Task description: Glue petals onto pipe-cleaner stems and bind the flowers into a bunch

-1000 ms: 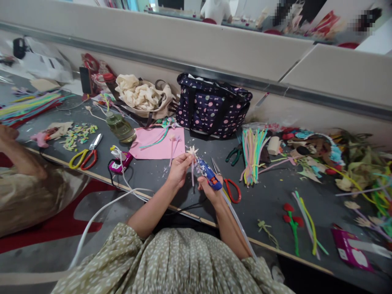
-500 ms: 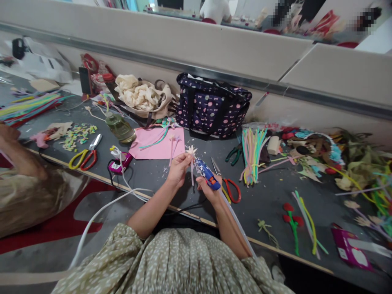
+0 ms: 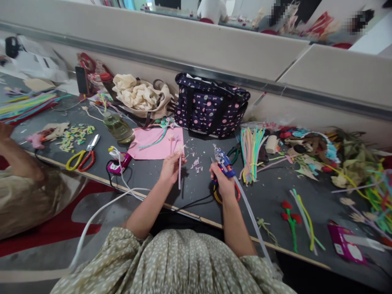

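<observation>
My left hand [image 3: 170, 168] pinches a pale flower on a lilac pipe cleaner stem [image 3: 179, 175], close to the front corner of a pink sheet [image 3: 150, 149]. In my right hand [image 3: 223, 179] is a blue hot glue gun [image 3: 226, 163], its nozzle end crusted with pale bits and a long clear glue stick trailing from its back. Beneath that hand lie scissors [image 3: 238, 191] with red and yellow handles, partly hidden. Two more pale flowers [image 3: 174, 141] rest on the pink sheet. Whitish scraps [image 3: 196, 164] are scattered on the table between my hands.
A dark patterned bag [image 3: 211, 106] stands at the back, beside a bottle [image 3: 118, 127]. Bundled pipe cleaners [image 3: 251, 155] and a red-and-green flower [image 3: 292, 222] lie to the right. Scissors [image 3: 87, 154] and a purple box [image 3: 119, 164] are at left, near another person's arm [image 3: 21, 157].
My hands have moved apart: the left with the flower toward the pink sheet, the right with the glue gun to the right, over the scissors. White scraps on the table are now uncovered.
</observation>
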Motion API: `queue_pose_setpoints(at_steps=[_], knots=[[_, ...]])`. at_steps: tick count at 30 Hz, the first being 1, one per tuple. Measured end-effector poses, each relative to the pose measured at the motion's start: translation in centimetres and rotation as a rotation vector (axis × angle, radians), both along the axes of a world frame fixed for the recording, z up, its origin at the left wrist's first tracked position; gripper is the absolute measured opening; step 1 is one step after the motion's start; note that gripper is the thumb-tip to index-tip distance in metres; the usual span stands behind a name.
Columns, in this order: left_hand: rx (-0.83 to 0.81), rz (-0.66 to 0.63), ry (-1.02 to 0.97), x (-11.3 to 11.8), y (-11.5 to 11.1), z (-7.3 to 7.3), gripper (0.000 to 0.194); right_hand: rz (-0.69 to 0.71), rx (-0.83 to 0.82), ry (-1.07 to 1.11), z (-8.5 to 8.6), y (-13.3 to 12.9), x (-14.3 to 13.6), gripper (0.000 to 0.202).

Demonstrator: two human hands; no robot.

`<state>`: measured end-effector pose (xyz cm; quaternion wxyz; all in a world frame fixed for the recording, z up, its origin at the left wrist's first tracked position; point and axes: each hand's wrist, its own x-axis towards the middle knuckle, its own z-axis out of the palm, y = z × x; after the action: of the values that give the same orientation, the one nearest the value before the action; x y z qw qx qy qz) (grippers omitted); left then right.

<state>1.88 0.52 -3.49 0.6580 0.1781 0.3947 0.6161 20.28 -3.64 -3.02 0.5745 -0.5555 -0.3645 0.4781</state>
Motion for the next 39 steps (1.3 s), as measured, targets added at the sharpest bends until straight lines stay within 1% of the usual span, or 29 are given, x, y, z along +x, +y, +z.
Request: queue_pose_setpoints(at_steps=[2,6,9,12,15,19,23,26,29,32,36,38,39], knots=[[-0.021,0.018,-0.003,-0.6,0.1,-0.4,0.028,0.036,-0.051,-0.032,-0.9,1.0,0.5,0.031],[-0.028,0.04,0.038,-1.4,0.1,-1.4,0.028,0.066,-0.02,-0.223,-3.4,2.3,0.7,0.024],[-0.043,0.037,0.044,-1.8,0.0,-2.2,0.03,0.056,-0.039,-0.271,-4.8,3.0,0.3,0.023],[-0.059,0.002,-0.001,-2.1,-0.1,-2.7,0.029,0.034,-0.054,-0.293,-5.5,3.9,0.0,0.023],[-0.079,-0.048,-0.024,-2.4,-0.2,-2.9,0.027,0.054,-0.057,-0.343,-5.9,5.0,-0.2,0.022],[-0.08,-0.09,-0.002,-2.5,-0.3,-2.9,0.027,0.088,-0.042,-0.431,-6.5,5.9,-0.4,0.02],[-0.051,-0.083,0.064,-2.4,-0.4,-3.1,0.032,0.098,-0.032,-0.464,-7.1,5.9,-0.6,0.019],[-0.062,-0.12,0.171,-2.3,-0.3,-3.5,0.037,0.102,-0.051,-0.461,-7.1,5.5,-0.6,0.018],[-0.074,-0.231,0.331,-2.0,-0.1,-4.0,0.038,0.09,-0.085,-0.401,-6.7,5.1,-0.7,0.018],[-0.016,-0.333,0.565,-1.4,0.4,-5.0,0.028,0.079,-0.093,-0.307,-5.9,4.6,-0.8,0.022],[0.092,-0.358,0.911,-0.4,1.4,-6.7,0.012,0.043,-0.053,-0.238,-5.1,3.7,-0.6,0.03],[0.12,-0.379,1.018,0.0,1.8,-7.4,0.011,0.032,-0.051,-0.212,-4.8,3.2,-0.4,0.031],[0.125,-0.389,1.041,0.2,1.9,-7.7,0.01,0.03,-0.052,-0.199,-4.7,3.0,-0.2,0.031]])
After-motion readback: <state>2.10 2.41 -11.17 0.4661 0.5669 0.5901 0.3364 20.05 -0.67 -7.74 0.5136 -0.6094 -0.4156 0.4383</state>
